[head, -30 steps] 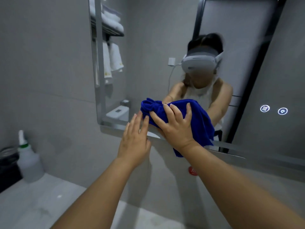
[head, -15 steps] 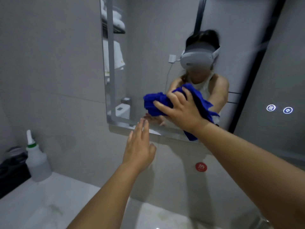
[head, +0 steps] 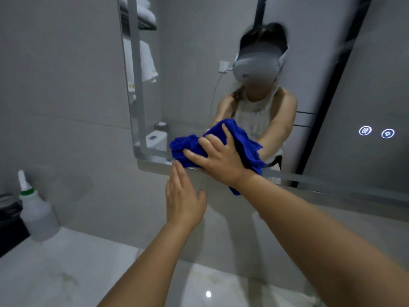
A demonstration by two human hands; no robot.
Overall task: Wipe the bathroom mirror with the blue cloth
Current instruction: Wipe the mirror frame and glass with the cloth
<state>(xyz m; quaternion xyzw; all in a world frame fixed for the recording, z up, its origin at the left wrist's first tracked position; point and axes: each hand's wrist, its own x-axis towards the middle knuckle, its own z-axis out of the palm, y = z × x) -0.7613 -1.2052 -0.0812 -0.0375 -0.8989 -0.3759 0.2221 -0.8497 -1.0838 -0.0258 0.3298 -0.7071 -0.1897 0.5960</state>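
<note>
The bunched blue cloth (head: 244, 142) is pressed against the lower left part of the bathroom mirror (head: 190, 80), just above its bottom edge. My right hand (head: 219, 159) lies flat on the cloth with fingers spread, holding it to the glass. A corner of the cloth hangs below my wrist. My left hand (head: 183, 199) is flat and open on the grey wall directly under the mirror's edge, fingers together and pointing up, holding nothing.
A white squeeze bottle (head: 35, 209) with a green collar stands at the left on the pale marble counter (head: 66, 273). A dark object (head: 8, 222) sits beside it. Two lit touch buttons (head: 376, 132) glow on the mirror's right side.
My right hand has slid the cloth down and a little left, to the mirror's bottom edge. The left hand has stayed flat on the wall.
</note>
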